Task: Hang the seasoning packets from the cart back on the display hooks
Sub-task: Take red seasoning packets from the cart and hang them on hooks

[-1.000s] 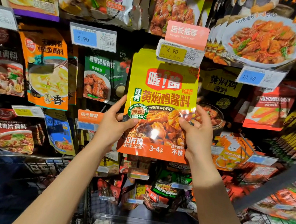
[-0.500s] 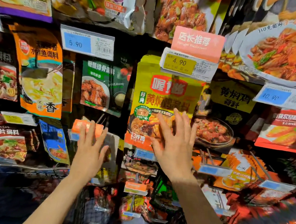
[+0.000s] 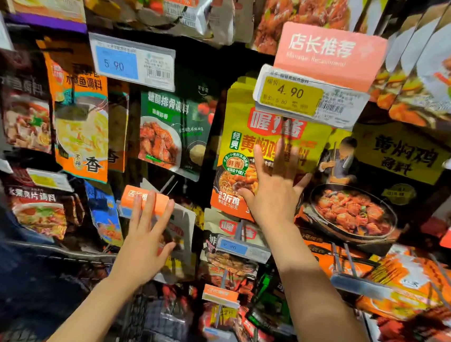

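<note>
Centre frame, right hand [image 3: 273, 194] splayed flat on hung yellow braised-chicken sauce packet [image 3: 264, 152], left hand [image 3: 145, 243] spread, empty; smooth packet flush before leaving.

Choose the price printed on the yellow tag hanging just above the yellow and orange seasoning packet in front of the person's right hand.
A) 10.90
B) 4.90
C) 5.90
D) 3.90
B: the yellow price tag above the yellow and orange seasoning packet reads 4.90, while the 5.90 sits on the blue price tag further left.
</note>
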Available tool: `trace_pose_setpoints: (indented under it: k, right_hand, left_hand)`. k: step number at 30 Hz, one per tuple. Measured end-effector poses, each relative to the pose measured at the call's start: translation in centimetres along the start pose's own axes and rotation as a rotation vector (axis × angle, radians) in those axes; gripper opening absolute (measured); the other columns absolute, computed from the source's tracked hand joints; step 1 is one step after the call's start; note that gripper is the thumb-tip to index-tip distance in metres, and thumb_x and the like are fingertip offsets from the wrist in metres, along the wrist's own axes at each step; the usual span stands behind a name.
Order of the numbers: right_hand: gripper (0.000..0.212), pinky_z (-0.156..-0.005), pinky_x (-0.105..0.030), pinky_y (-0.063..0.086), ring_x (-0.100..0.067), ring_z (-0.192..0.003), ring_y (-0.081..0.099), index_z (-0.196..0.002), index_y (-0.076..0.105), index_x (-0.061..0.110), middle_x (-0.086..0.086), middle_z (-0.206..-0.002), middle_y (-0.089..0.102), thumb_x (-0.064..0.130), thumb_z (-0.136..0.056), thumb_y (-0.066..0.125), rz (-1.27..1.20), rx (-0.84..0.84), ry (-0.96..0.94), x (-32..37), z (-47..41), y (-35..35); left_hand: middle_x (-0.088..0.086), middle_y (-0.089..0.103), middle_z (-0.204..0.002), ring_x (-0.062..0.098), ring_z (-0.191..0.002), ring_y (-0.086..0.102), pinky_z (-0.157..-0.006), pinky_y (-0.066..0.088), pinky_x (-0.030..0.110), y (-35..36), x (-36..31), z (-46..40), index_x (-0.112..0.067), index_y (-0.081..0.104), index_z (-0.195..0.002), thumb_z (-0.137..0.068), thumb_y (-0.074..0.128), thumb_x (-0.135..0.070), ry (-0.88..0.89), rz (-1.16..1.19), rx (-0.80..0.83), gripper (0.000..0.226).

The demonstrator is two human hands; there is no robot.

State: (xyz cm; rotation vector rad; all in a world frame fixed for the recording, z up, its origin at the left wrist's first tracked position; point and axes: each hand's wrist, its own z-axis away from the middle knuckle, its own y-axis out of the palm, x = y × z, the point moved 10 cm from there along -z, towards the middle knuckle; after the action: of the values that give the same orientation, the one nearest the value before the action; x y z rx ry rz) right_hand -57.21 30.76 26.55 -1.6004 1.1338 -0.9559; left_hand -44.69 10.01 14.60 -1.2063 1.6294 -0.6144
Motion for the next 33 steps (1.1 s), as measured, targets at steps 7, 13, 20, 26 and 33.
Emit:
trace_pose_setpoints:
  k: [7, 13, 20, 26, 33]
  right_hand:
    - [0.097, -0.115, -0.067, 0.006, -0.036, -0.146, -0.023, -0.152, -0.014, 0.041, -0.002, -0.156, -0.036, 0.056, -0.09, 0.059, -0.06, 0.021, -0.018, -0.1, 0.3, 1.1]
    - [0.073, -0.121, -0.051, 0.008, -0.032, -0.149, 0.008, -0.154, 0.021, 0.032, -0.01, -0.163, 0.011, 0.033, -0.094, 0.062, -0.306, -0.082, -0.024, 1.8, 4.7, -0.5]
    - [0.055, -0.106, -0.032, 0.033, -0.016, -0.14, 0.032, -0.15, 0.036, 0.026, 0.0, -0.157, 0.029, 0.024, -0.098, 0.056, -0.6, 0.109, -0.165, 14.1, 13.8, 3.0]
    - [0.031, -0.086, -0.037, 0.05, -0.03, -0.104, 0.064, -0.122, 0.064, 0.017, -0.006, -0.113, 0.067, 0.027, -0.094, 0.057, -0.52, 0.535, -0.21, 28.9, 24.2, 12.3]
    - [0.05, -0.097, -0.04, 0.047, -0.03, -0.124, 0.051, -0.14, 0.045, 0.026, -0.006, -0.136, 0.051, 0.034, -0.093, 0.057, -0.3, 1.06, -0.347, 44.3, 34.3, 23.9]
  left_hand:
    - [0.003, 0.006, -0.163, 0.025, -0.151, -0.003, -0.114, 0.015, 0.047, -2.1, -0.7, 0.0, -0.021, 0.044, -0.148, -0.087, 0.075, -0.018, -0.011, 0.07, -0.031, 0.069]
    - [-0.013, 0.031, -0.15, 0.004, -0.134, 0.032, -0.099, 0.03, 0.005, -3.7, -1.3, 2.9, -0.027, 0.053, -0.138, -0.096, 0.06, -0.034, -0.066, 0.224, 0.05, 0.043]
    - [-0.007, 0.072, -0.099, 0.003, -0.089, 0.064, -0.079, 0.044, 0.01, -5.2, 7.2, 11.9, -0.025, 0.069, -0.114, -0.093, 0.066, -0.018, -0.375, 0.5, 0.135, 0.022]
    - [0.007, 0.06, -0.08, 0.02, -0.081, 0.054, -0.064, 0.043, 0.015, -5.7, 23.0, 25.1, -0.015, 0.063, -0.102, -0.094, 0.061, -0.002, -0.802, 0.669, 0.309, 0.016]
    - [0.006, 0.061, -0.094, 0.012, -0.088, 0.061, -0.066, 0.045, 0.006, -6.6, 36.3, 37.5, -0.004, 0.062, -0.105, -0.092, 0.064, 0.002, -1.078, 0.687, 0.478, 0.014]
